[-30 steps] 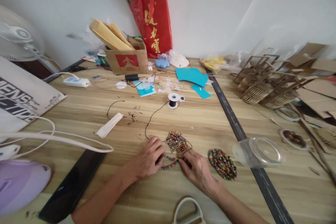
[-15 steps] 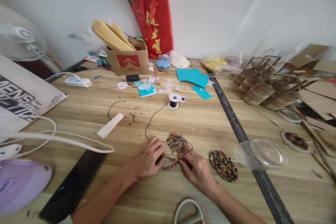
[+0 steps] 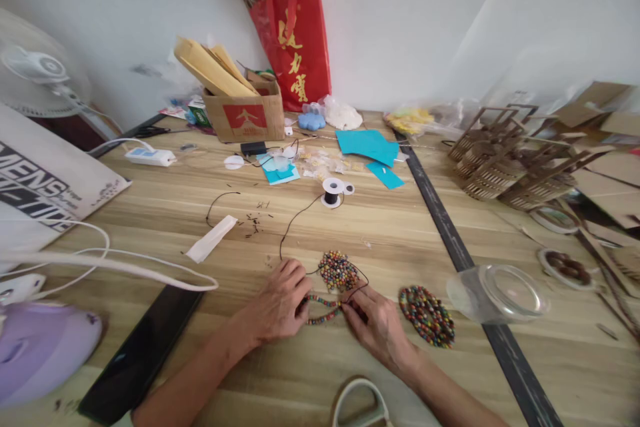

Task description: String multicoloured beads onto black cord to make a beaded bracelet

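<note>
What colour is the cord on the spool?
Black, on a white spool; clearest in the head view.

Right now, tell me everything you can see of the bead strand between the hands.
The bead strand is a short run of small mixed-colour beads on dark cord, lying flat on the wooden table in a shallow curve. The left hand pinches one end, the right hand the other. Cord runs from it towards the spool. A finished bead patch lies just behind.

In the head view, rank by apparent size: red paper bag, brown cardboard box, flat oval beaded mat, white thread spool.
1. Red paper bag
2. Brown cardboard box
3. Flat oval beaded mat, though nearer the camera
4. White thread spool
</note>
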`<state>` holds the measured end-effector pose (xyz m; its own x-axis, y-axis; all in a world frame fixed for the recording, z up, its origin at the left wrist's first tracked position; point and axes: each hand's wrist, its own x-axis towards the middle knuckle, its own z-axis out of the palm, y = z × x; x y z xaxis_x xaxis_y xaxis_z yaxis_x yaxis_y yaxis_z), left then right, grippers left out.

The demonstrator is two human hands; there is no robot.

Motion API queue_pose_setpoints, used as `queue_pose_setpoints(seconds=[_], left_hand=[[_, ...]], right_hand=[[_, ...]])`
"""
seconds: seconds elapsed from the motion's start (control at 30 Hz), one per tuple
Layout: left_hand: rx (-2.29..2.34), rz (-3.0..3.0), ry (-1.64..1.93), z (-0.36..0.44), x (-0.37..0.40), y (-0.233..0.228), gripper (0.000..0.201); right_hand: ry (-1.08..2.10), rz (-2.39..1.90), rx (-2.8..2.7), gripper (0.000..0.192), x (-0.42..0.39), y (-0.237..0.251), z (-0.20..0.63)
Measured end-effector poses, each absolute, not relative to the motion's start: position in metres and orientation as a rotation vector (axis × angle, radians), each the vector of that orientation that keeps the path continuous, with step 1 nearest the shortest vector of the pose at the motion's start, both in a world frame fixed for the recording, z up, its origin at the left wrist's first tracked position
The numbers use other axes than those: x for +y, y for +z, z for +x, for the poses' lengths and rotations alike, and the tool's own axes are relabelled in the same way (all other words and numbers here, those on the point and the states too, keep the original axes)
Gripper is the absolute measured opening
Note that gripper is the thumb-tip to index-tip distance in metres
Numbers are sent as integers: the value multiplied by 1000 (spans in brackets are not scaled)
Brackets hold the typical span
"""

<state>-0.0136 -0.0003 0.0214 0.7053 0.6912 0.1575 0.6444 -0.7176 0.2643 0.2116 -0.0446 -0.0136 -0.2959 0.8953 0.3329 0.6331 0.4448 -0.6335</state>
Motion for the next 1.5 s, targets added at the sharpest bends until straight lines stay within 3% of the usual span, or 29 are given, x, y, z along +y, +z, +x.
queue_pose_setpoints(seconds=[0.63,0.93,1.23,1.5], left_hand=[[1141,2634,282,-8,-4,20,10],[1200,2473,472,-13,-12,14,8],[996,2321,683,-31,-6,18,13],[913,2279,572,-41,3,20,13]], right_hand=[[499,-1288,-2053,12,-45,-14,212],[470,-1286,-2066,14,-44,-14,213],[496,-1293,-2068,13,-45,-15,213],[483,-1283,-2080,13,-45,-19,214]])
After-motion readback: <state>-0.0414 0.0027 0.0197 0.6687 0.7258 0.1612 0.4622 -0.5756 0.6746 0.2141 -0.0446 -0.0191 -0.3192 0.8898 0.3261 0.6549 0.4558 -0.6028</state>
